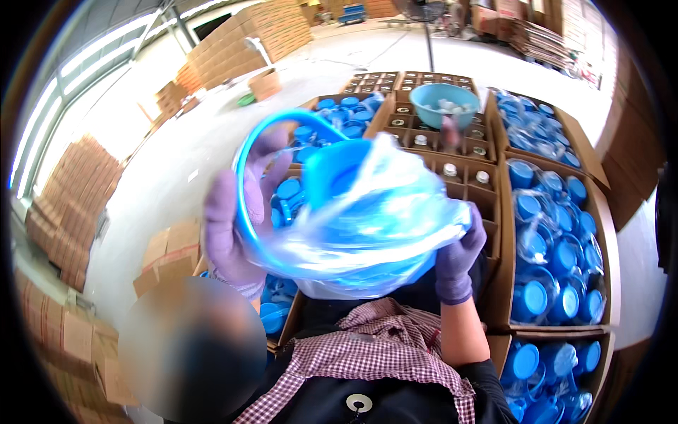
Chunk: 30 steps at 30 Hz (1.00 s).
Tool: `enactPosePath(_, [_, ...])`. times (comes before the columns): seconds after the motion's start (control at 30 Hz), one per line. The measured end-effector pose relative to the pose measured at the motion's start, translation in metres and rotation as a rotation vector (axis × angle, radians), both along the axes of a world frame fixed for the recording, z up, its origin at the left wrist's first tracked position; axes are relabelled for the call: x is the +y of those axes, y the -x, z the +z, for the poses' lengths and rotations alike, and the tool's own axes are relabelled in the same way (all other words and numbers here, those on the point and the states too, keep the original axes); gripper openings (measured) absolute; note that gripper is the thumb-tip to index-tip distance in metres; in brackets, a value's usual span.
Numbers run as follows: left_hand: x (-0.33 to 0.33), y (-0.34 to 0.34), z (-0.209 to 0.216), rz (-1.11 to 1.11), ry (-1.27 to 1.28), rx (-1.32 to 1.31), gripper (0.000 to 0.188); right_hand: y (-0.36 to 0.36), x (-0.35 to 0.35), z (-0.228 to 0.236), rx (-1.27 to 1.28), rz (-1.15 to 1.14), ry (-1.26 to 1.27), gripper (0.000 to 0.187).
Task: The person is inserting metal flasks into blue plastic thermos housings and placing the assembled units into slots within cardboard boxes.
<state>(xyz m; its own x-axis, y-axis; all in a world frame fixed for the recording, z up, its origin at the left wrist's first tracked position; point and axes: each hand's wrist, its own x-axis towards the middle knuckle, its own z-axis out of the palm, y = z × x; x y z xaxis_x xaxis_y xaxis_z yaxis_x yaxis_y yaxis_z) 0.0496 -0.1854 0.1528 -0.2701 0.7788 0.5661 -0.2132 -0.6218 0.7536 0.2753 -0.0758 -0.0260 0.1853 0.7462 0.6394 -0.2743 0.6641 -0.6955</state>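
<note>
In front of my chest is a clear plastic bag point(395, 233) with blue plastic things inside, smeared by motion. My right hand point(460, 247), in a purple glove, pinches the bag at its right side. On the left, a large blue plastic hoop point(246, 201) stands at the bag's edge. My left hand point(236, 226), also gloved in purple, has its thumb and fingers on either side of this hoop. A blue cup-like piece point(335, 169) shows at the bag's top. What else lies in the bag cannot be made out.
Cartons of bagged blue plastic pieces point(561, 254) stand along the right. Behind the bag, a divided carton point(470, 185) holds white-capped bottles. A light-blue basin point(443, 99) with small white pieces sits on another carton. A blurred round patch covers the lower left. Stacked cardboard point(70, 198) stands at left.
</note>
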Motion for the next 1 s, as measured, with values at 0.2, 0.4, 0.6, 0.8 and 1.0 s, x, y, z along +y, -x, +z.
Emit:
enactPosePath(0.2, [-0.057, 0.045, -0.225, -0.381, 0.240, 1.309, 0.026, -0.065, -0.003, -0.072, 0.273, 0.224, 0.468, 0.033])
enactPosePath(0.4, [-0.004, 0.069, -0.181, 0.124, 0.399, 0.216, 0.061, 0.014, -0.026, -0.057, 0.238, 0.449, 0.602, 0.037])
enactPosePath(0.6, [0.075, 0.082, -0.108, -0.522, 0.141, 0.360, 0.076, 0.050, -0.071, -0.080, 0.066, 0.631, 0.751, 0.041])
enactPosePath(0.8, [0.135, 0.063, -0.177, -0.726, 0.500, -0.050, 0.071, -0.024, -0.117, -0.099, -0.255, 0.906, 0.950, 0.045])
enactPosePath(1.0, [0.166, 0.038, -0.196, -0.819, 0.728, -0.293, 0.056, -0.094, -0.031, 0.033, -0.909, 0.243, 0.370, 0.046])
